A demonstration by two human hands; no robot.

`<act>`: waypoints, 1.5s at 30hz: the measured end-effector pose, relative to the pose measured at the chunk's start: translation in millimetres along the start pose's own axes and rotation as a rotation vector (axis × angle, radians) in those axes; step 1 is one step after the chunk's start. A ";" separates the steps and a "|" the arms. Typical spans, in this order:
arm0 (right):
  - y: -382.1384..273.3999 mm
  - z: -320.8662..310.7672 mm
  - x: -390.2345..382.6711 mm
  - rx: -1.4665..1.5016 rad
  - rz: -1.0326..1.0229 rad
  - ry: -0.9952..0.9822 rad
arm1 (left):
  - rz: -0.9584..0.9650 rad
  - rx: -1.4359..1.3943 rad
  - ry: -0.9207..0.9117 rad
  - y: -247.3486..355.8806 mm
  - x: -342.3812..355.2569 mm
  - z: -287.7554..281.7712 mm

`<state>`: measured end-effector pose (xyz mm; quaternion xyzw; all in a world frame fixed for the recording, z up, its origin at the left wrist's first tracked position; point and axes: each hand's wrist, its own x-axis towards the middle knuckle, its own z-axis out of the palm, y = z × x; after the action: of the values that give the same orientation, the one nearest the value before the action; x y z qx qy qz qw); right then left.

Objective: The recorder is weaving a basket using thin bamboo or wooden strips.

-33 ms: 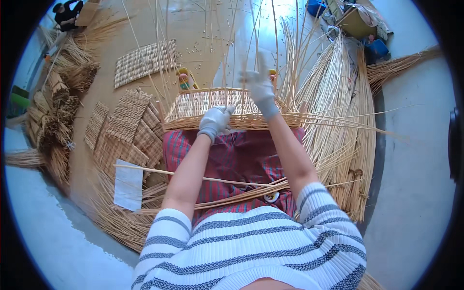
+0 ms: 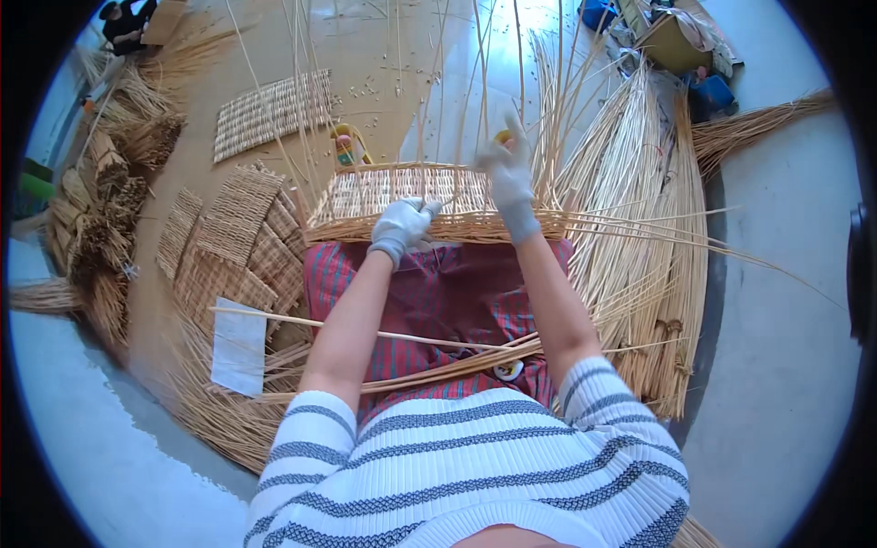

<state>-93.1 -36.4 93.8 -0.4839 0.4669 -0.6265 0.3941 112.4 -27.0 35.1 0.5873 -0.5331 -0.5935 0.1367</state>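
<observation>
A half-woven wicker basket (image 2: 358, 194) rests at the edge of my lap, which a red plaid cloth (image 2: 438, 292) covers. Thin upright stakes (image 2: 481, 78) rise from its edges, and long loose weavers (image 2: 639, 227) trail off to the right. My left hand (image 2: 402, 225), in a pale glove, is closed on the near edge of the basket beside a stake; its fingertips are partly hidden. Over the right part of the basket hovers my gloved right hand (image 2: 510, 175), slightly blurred. Its fingers are apart, one pointing up, and no held thing shows in it.
Woven panels (image 2: 239, 215) lie to the left, with another panel (image 2: 274, 114) farther off. Straw bundles (image 2: 110, 201) line the left side. Long pale canes (image 2: 630, 164) spread at the right. Several rods (image 2: 438, 374) cross my lap. A person (image 2: 126, 26) sits at the far left.
My right hand has shifted a little to the right and slightly nearer to me, fingers still spread. The left hand keeps its hold on the basket edge.
</observation>
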 end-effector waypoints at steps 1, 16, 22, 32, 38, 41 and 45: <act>11.0 -25.1 -17.4 -0.141 -0.026 0.082 | 0.006 0.025 -0.012 -0.2 2.4 -1.7; 29.6 -122.7 -87.3 0.314 0.169 0.481 | 0.609 0.116 0.736 40.6 -0.9 15.7; 26.2 -126.0 -52.6 -0.183 0.024 0.331 | 0.126 -0.056 -0.015 49.3 26.9 94.6; 10.0 -158.3 -62.1 0.110 0.071 0.351 | 0.154 -0.004 0.243 64.2 -6.6 101.5; -31.9 -197.6 -66.2 -0.374 0.209 0.380 | 0.467 0.551 0.046 80.5 -22.6 154.0; -25.9 -191.2 -6.7 -1.120 -0.529 0.196 | 0.451 0.614 0.109 85.3 -21.6 178.2; -2.9 -206.3 -11.4 -1.613 0.147 0.116 | 0.431 0.744 0.135 78.4 -16.1 186.3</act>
<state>-291.6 17.1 74.1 -0.5540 0.8250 -0.0939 -0.0605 -76.6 42.8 58.1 0.5092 -0.8110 -0.2793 0.0712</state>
